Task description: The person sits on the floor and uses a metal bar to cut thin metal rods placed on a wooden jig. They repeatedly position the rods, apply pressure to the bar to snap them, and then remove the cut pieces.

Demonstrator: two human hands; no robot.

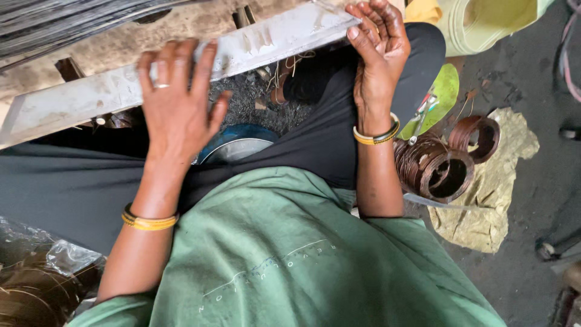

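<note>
A long flat grey metal strip (pixel 91 97) runs slantwise across the top of the head view, from lower left to upper right. My left hand (pixel 178 103) lies on its middle, fingers spread over the top edge and thumb below it; a ring is on one finger. My right hand (pixel 378 51) grips the strip's upper right end, fingers curled around the edge. Yellow bangles sit on both wrists. I sit with black trousers and a green shirt below the strip.
Coils of copper-coloured wire (pixel 439 163) lie on a crumpled yellowish sheet (pixel 502 206) at my right. A blue-rimmed round metal dish (pixel 236 145) sits between my knees. A clear plastic bag with wire (pixel 42 284) is at lower left. Thin metal sheets (pixel 60 24) stack at top left.
</note>
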